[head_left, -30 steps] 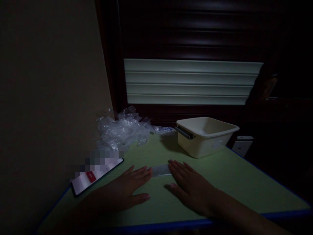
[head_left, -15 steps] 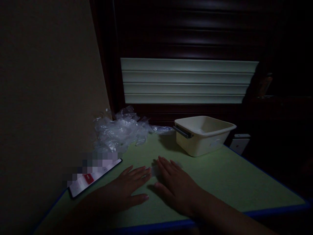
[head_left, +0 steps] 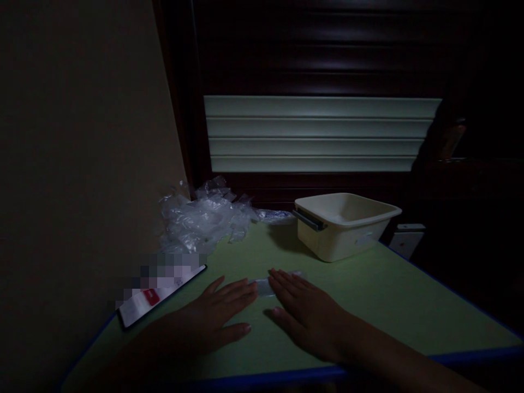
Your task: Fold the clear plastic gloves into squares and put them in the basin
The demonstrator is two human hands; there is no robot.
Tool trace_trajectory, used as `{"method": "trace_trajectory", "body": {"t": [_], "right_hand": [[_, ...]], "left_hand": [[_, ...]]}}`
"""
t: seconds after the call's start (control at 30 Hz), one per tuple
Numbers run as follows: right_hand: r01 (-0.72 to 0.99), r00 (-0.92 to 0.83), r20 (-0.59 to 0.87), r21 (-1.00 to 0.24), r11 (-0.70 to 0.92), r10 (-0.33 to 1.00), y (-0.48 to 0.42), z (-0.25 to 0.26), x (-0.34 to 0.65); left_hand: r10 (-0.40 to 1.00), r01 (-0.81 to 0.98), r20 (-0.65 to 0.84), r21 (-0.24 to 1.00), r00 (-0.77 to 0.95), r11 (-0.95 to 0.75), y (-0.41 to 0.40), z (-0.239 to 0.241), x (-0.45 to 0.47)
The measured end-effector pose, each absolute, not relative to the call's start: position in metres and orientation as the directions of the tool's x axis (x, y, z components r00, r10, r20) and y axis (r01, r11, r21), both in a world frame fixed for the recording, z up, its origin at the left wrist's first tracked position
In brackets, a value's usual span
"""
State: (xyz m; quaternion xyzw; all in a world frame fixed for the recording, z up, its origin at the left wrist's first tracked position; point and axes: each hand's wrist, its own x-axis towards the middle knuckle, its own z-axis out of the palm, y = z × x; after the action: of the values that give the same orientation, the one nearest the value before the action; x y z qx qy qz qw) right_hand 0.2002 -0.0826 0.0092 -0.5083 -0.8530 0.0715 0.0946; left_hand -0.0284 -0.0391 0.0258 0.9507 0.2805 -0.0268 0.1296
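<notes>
A small clear plastic bag (head_left: 264,287) lies flat on the green tabletop (head_left: 401,305), partly covered by my fingers. My left hand (head_left: 219,315) is stretched out palm down, with its fingertips at the bag's left end and the thumb apart. Over the right part of the bag lies my right hand (head_left: 305,311), also palm down with the fingers extended. Neither hand grips anything. A bit of the bag shows beyond my right fingertips.
Crumpled clear plastic bags (head_left: 204,218) are heaped at the back left against the wall. A cream plastic basin (head_left: 339,237) with a dark handle stands at the back right. A phone or tablet (head_left: 143,305) with a lit screen lies at the left edge.
My right hand has come down flatter and shifted slightly right over the bag, so more of the bag shows between my hands. The whole view has also shifted a little.
</notes>
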Motion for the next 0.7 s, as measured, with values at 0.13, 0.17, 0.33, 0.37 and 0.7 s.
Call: {"method": "trace_trajectory", "body": {"t": [0.13, 0.17, 0.33, 0.37, 0.7], "right_hand": [[0.862, -0.452, 0.126, -0.19, 0.469, 0.883, -0.084, 0.004, 0.217], [0.868, -0.441, 0.142, -0.186, 0.461, 0.886, -0.084, 0.001, 0.222], [0.892, -0.382, 0.206, -0.173, 0.418, 0.901, -0.084, -0.011, 0.244], [0.898, -0.368, 0.206, -0.172, 0.404, 0.907, -0.084, -0.012, 0.245], [0.91, -0.325, 0.391, -0.12, 0.398, 0.861, -0.091, 0.003, 0.229]], "left_hand": [[0.529, 0.542, -0.125, 0.255, 0.84, -0.801, -0.038, 0.025, -0.029], [0.526, 0.539, -0.122, 0.258, 0.842, -0.802, -0.038, 0.024, -0.029], [0.535, 0.551, -0.135, 0.251, 0.834, -0.796, -0.039, 0.025, -0.028], [0.535, 0.551, -0.134, 0.249, 0.834, -0.796, -0.039, 0.025, -0.029], [0.545, 0.529, 0.196, 0.131, 0.815, -0.838, -0.039, 0.015, -0.016]]}}
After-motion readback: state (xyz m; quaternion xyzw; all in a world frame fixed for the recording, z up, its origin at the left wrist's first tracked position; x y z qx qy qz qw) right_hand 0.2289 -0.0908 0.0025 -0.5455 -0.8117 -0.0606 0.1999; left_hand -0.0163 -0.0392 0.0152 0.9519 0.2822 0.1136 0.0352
